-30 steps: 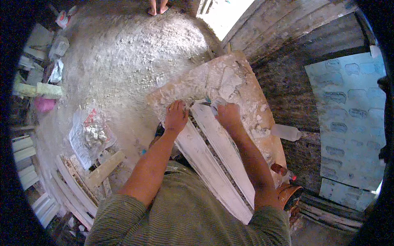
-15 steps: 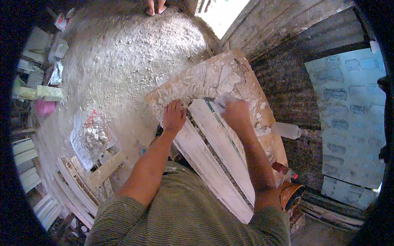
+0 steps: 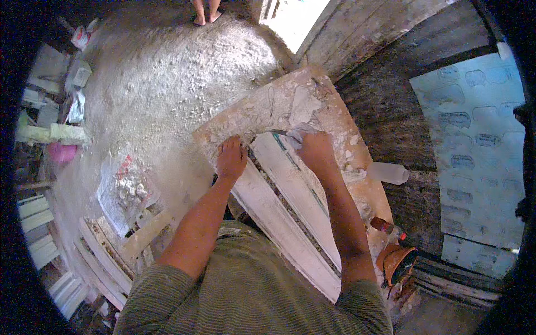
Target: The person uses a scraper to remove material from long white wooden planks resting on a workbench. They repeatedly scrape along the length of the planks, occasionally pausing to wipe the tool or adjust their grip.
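Observation:
Two long white mouldings [image 3: 290, 178], which look like plaster, lie side by side and run from the worktable toward my body, with a narrow dark gap between them. My left hand [image 3: 231, 159] rests palm down at the far end of the left moulding, its fingers laid out forward. Beyond the far end of the right moulding, my right hand [image 3: 317, 149] is closed around a crumpled grey-white cloth [image 3: 300, 133]. A thin dark strip shows beside the cloth, partly covered. A green line runs along the right moulding's edge.
White scraps litter the brown board tabletop [image 3: 349, 125]. A whitish plastic bottle [image 3: 389, 173], a red-capped bottle [image 3: 391, 229] and an orange bucket [image 3: 397, 262] stand along the right. Strips of wood [image 3: 103, 259] and a sack of debris [image 3: 125, 192] lie at left. A person's feet [image 3: 206, 19] are far off.
The view has shifted slightly. My right hand and the cloth, blurred before, now show more sharply and sit a little farther from the right moulding's end. My left hand keeps its place.

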`<state>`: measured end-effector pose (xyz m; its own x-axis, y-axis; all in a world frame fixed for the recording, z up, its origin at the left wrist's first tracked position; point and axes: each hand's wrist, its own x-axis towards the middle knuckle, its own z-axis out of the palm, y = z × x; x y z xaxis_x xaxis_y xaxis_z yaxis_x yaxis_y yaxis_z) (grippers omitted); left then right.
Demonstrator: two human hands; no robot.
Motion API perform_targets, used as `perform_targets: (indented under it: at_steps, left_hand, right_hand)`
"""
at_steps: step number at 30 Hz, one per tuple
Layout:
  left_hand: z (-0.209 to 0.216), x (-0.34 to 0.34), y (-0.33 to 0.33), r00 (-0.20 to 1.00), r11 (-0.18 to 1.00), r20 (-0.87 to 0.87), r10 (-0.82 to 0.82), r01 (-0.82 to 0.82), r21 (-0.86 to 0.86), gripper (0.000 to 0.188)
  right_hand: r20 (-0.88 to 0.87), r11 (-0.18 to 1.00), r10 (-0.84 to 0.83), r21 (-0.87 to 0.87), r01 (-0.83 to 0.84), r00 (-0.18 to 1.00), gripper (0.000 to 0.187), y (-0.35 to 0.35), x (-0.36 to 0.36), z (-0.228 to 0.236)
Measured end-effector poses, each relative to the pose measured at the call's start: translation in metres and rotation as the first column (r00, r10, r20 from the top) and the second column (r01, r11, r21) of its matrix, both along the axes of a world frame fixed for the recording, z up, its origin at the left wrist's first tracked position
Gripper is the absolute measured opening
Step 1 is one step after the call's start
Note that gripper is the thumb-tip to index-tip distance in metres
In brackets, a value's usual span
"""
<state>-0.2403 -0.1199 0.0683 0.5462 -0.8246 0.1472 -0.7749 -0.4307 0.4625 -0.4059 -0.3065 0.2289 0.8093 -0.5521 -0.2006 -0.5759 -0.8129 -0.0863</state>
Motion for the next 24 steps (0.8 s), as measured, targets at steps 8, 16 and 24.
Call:
perform_targets:
  at_steps: [8,16,24]
  left_hand:
    - [0.006,0.001,-0.001,0.998,1.000,-0.063,-0.003,0.003,0.006,0.034]
    - [0.005,-0.001,0.003,1.000,1.000,0.020,-0.022,0.022,-0.004,0.038]
    - [0.006,0.004,0.002,0.998,0.998,-0.032,-0.050,0.052,0.045,0.045]
  right_hand:
    - [0.041,1.000,0.011,-0.004,-0.011,0.999,0.021,0.012,-0.006,-0.006]
    - [0.139,1.000,-0.021,0.010,0.020,0.990,0.022,0.014,-0.006,-0.022]
    - [0.081,0.995,-0.104,0.013,0.104,0.991,0.028,0.033,0.031,0.012]
